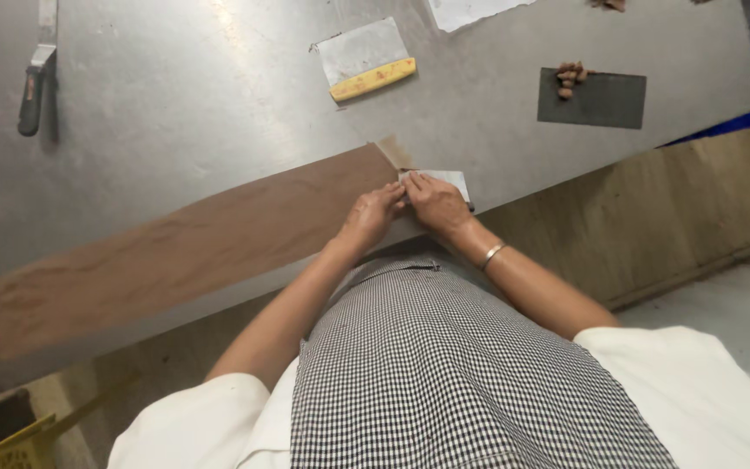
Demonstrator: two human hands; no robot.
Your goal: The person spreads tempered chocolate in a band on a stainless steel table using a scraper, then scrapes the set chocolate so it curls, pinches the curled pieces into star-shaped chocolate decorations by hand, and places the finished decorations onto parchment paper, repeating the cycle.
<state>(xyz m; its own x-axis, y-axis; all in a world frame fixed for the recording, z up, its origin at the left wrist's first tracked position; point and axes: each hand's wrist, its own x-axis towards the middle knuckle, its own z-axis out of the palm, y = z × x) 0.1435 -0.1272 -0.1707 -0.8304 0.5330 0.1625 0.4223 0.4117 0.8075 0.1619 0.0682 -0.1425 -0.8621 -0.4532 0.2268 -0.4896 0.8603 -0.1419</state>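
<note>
**Head view: both hands on a scraper at the right end of the brown slab**

Nearest the camera: checked apron [470, 382] and white sleeves, both forearms reaching to the near table edge. Thin bangle [492, 254] on the right wrist.

Left hand [373, 215] and right hand [436, 204] meet over a small pale flat scraper [453, 181]. Fingers of both are curled and close together, tips pressing down on the blade. Right hand covers most of it. I can't tell whether this is a pinch or a flat press; the handle is hidden.

The scraper sits at the right end of a long, thin brown slab [184, 247] that runs along the near edge of the steel table [201, 95] and off to the left. Slab corner just beyond the fingertips looks thinner and paler.

My read on doing this step well:
- Keep the blade low and flat to the steel so it gets under the slab rather than gouging it.
- Even pressure from both hands; uneven load would likely tear the thin end.
- Short strokes, since the work is right at the table lip.

Further out: 1 yellow-edged scraper [365, 59], 1 dark flat sheet [596, 100] with a small heap of brown lumps [569, 76] at its corner, and a black-handled palette knife [36, 74] far left. All well apart from the hands.
</note>
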